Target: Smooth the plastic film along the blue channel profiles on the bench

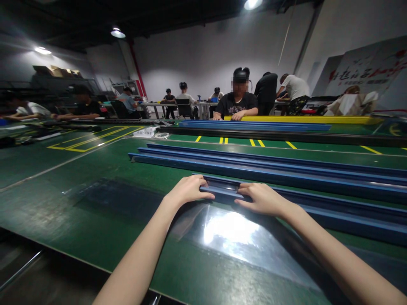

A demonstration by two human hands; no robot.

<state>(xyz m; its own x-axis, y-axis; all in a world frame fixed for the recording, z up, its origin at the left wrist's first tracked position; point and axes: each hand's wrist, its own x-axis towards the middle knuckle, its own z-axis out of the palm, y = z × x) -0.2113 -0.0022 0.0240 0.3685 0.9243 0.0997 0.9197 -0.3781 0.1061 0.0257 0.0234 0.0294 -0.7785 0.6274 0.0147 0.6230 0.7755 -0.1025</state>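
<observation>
A long blue channel-shaped profile (337, 212) lies on the green table and runs off to the right. At its left end, my left hand (190, 189) grips it, fingers over the inside and thumb against the near wall. A short way to the right, my right hand (262, 198) holds the same profile in a similar way, fingertips inside the channel and thumb at the front. Between the two hands a stretch of the channel shows. Just below it, a clear plastic sheet (235, 241) reflects the ceiling light.
Further blue profiles (254, 167) lie parallel beyond my hands. A long black bar (270, 136) and a yellow profile (305, 120) lie farther back, where a co-worker (238, 103) sits. Clear bags (146, 132) lie at the left. The table's near edge (73, 263) shows below.
</observation>
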